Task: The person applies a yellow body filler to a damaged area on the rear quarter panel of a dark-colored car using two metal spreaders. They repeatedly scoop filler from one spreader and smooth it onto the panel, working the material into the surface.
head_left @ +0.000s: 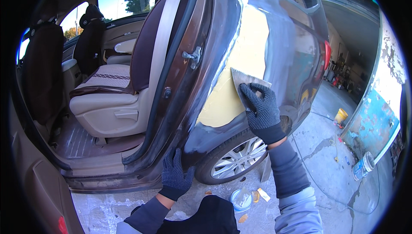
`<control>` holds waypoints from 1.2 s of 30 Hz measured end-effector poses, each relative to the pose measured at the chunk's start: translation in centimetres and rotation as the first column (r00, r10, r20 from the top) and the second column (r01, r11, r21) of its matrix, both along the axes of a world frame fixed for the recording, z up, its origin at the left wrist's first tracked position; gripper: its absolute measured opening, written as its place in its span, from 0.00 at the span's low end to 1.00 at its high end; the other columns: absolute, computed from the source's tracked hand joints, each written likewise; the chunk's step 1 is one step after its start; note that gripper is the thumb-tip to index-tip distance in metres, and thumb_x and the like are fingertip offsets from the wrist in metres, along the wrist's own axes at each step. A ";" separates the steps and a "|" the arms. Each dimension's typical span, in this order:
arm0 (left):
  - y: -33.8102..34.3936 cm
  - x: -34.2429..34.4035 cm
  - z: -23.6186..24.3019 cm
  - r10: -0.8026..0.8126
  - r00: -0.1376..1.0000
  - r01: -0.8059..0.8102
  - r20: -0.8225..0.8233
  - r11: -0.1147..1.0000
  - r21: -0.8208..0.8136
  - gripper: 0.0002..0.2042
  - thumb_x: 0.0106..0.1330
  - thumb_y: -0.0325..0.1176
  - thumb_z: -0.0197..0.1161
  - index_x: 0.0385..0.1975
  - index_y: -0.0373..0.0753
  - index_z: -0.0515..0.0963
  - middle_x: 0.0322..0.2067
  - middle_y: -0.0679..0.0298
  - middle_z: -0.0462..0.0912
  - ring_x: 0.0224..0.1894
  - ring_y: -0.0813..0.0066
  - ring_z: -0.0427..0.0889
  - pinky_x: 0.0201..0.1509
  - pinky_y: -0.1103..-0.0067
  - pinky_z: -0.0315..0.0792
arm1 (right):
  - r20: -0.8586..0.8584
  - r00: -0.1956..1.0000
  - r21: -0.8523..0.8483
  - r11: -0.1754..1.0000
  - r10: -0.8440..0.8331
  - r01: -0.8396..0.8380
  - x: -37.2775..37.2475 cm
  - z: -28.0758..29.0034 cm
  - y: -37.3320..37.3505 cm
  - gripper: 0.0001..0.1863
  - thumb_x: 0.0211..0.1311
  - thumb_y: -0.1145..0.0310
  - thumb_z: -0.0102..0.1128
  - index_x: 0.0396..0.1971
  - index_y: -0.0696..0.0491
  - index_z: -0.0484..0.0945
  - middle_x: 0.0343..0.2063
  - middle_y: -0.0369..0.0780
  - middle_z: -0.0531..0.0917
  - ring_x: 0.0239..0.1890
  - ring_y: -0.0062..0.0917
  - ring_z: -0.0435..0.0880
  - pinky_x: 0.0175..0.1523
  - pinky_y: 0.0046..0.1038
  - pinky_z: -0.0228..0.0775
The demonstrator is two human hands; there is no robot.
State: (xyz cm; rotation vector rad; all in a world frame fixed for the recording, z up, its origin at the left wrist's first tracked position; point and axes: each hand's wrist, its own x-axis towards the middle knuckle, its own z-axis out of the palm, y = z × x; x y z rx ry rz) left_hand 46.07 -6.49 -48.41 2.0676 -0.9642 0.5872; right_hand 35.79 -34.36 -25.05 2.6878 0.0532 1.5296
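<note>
My right hand [262, 109], in a dark dotted glove, is closed on a flat metal putty spreader [238, 79]. The spreader's wide blade lies against the pale yellow body filler [253, 36] that covers the car's rear quarter panel, above the wheel. Grey, sanded-looking paint [283, 32] surrounds the filler. Lower down, my left hand [177, 174], gloved alike, rests with fingers apart on the dark body [185, 148] at the rear end of the door sill, just left of the rear wheel [234, 159]. It holds nothing.
The open rear doorway shows a beige seat [105, 107] and a door latch striker [193, 57]. On the ground are a round tin [241, 200] with scraps beside it, a hose [317, 186], a yellow bucket [341, 116] and a white-blue bucket [363, 166]. An open door [40, 186] flanks me on the left.
</note>
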 end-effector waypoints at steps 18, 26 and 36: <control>0.2 -0.2 0.2 -0.003 0.999 0.004 -0.047 1.000 0.013 0.42 0.63 0.40 0.73 0.74 0.32 0.60 0.70 0.36 0.62 0.71 0.33 0.64 0.75 0.52 0.63 | -0.016 0.997 0.204 0.976 -0.075 0.076 2.3 -11.9 9.7 0.36 0.50 0.72 0.66 0.66 0.44 0.80 0.57 0.50 0.77 0.62 0.49 0.73 0.69 0.50 0.64; 1.7 1.5 2.5 -0.173 0.926 0.103 -0.336 0.970 -0.218 0.31 0.66 0.35 0.68 0.69 0.32 0.69 0.66 0.41 0.70 0.67 0.38 0.71 0.73 0.54 0.67 | -0.069 0.998 0.210 0.978 0.004 0.011 1.5 -14.4 13.2 0.33 0.53 0.71 0.66 0.64 0.46 0.82 0.57 0.50 0.79 0.61 0.51 0.74 0.68 0.49 0.65; -0.1 -0.7 19.8 -0.209 0.657 0.106 0.724 0.977 0.185 0.22 0.64 0.28 0.67 0.60 0.38 0.81 0.57 0.50 0.81 0.61 0.48 0.79 0.70 0.55 0.71 | -0.089 0.994 0.027 0.998 0.059 -0.057 -3.8 -5.0 8.7 0.31 0.55 0.79 0.66 0.61 0.42 0.85 0.50 0.46 0.85 0.51 0.45 0.83 0.57 0.43 0.78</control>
